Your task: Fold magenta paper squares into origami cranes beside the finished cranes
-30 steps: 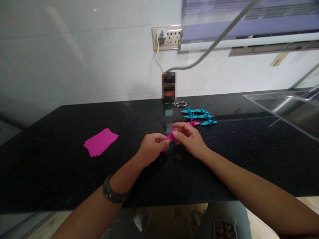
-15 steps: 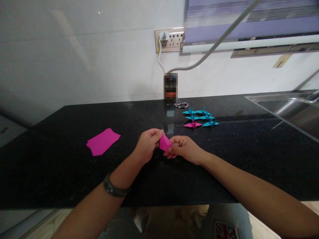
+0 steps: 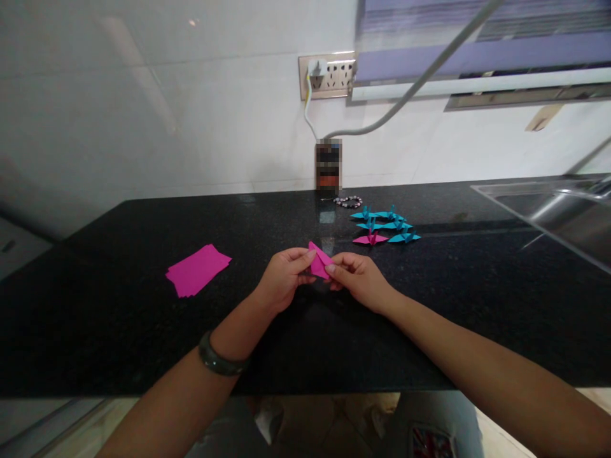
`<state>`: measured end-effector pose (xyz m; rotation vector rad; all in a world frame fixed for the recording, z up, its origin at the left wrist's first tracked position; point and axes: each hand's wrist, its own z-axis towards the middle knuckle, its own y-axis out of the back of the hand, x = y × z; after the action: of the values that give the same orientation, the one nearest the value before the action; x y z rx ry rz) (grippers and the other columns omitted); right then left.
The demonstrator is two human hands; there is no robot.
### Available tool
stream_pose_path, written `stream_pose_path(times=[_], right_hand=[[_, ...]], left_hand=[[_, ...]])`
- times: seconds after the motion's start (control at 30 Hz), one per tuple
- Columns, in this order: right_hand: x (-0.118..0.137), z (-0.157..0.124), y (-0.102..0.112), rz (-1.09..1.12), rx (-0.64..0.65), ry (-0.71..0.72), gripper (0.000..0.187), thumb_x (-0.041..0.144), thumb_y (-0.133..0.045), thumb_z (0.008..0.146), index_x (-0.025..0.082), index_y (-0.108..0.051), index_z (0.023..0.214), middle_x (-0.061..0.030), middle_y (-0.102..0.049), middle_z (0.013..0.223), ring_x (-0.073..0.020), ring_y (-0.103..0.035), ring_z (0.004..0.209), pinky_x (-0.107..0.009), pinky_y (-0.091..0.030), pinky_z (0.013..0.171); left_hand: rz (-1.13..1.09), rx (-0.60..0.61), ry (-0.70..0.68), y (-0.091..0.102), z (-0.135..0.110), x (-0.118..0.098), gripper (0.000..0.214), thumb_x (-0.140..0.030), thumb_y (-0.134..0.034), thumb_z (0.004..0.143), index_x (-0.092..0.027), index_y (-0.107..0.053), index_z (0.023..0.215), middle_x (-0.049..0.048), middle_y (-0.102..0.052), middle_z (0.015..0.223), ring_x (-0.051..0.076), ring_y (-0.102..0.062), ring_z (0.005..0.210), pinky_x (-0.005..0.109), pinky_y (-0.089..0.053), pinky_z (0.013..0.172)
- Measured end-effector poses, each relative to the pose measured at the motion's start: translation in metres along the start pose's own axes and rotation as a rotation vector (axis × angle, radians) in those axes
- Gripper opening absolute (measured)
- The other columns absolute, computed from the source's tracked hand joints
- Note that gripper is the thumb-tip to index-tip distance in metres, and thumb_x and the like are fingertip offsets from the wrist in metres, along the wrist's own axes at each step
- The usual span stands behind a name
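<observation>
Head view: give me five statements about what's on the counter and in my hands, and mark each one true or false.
1. The left hand and the right hand both hold the folded paper. True.
2. The sheets lie to the right of both hands. False: they lie to the left.
3. The pink crane is beside blue cranes on the counter. True.
4. The bangle is on the right arm. False: it is on the left arm.
5. The beads lie in the sink. False: they lie on the counter.
</observation>
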<state>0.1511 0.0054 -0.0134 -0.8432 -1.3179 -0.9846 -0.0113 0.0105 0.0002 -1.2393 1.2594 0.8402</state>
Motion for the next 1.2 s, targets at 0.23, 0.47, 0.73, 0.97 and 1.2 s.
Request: stream_pose_path(times=[0.23,0.47,0.73,0.97,1.2], right_hand=[[0.001,0.001,-0.002,-0.105,-0.219,0.05,0.018,0.033,-0.059,0.072,0.017,-0.056,0.077,0.0025,-0.057,0.056,-0.007,-0.047,0.042,-0.019,-0.036,0.039],[0.004,0.002,-0.004,0.039,-0.193,-0.01,0.019,0.032,-0.06,0.071,0.015,-0.053,0.075,0.0018,-0.058,0.056,-0.0066,-0.051,0.043,-0.019,-0.042,0.042],[0.0,0.003,-0.001,-0.04,-0.148,0.002,0.019,0.033,-0.058,0.072,0.015,-0.052,0.068,0.0024,-0.055,0.056,-0.0059,-0.047,0.043,-0.019,-0.038,0.042],[-0.009,0.006,0.003,-0.074,-0.244,0.162,0.024,0.032,-0.062,0.07,0.018,-0.054,0.089,0.0022,-0.053,0.065,-0.0081,-0.047,0.05,-0.021,-0.039,0.045],[-0.002,0.004,0.008,-0.212,-0.27,0.216,0.02,0.034,-0.057,0.075,0.017,-0.06,0.086,-0.0011,-0.057,0.068,-0.0107,-0.05,0.056,-0.024,-0.041,0.051]], left_hand=[[0.107,0.086,-0.091,-0.011,-0.004,0.001,0.031,-0.026,-0.068,0.064,-0.013,-0.059,0.091,0.004,-0.063,0.078,0.012,-0.06,0.069,0.021,-0.047,0.058],[0.14,0.015,-0.133,-0.014,-0.004,0.002,0.033,-0.021,-0.063,0.068,-0.012,-0.057,0.099,0.0032,-0.062,0.074,0.01,-0.057,0.061,0.018,-0.044,0.049],[-0.091,-0.014,0.002,-0.011,-0.004,0.002,0.019,-0.026,-0.061,0.072,-0.012,-0.061,0.085,-0.0005,-0.06,0.058,0.006,-0.055,0.046,0.014,-0.04,0.039],[-0.178,-0.058,0.04,-0.012,-0.004,0.0,0.011,-0.018,-0.06,0.073,-0.008,-0.062,0.078,0.0063,-0.067,0.073,0.01,-0.063,0.065,0.017,-0.049,0.058],[-0.086,-0.055,0.031,-0.011,-0.003,0.004,0.022,-0.025,-0.065,0.07,-0.011,-0.065,0.086,0.0061,-0.067,0.078,0.012,-0.063,0.073,0.02,-0.048,0.067]])
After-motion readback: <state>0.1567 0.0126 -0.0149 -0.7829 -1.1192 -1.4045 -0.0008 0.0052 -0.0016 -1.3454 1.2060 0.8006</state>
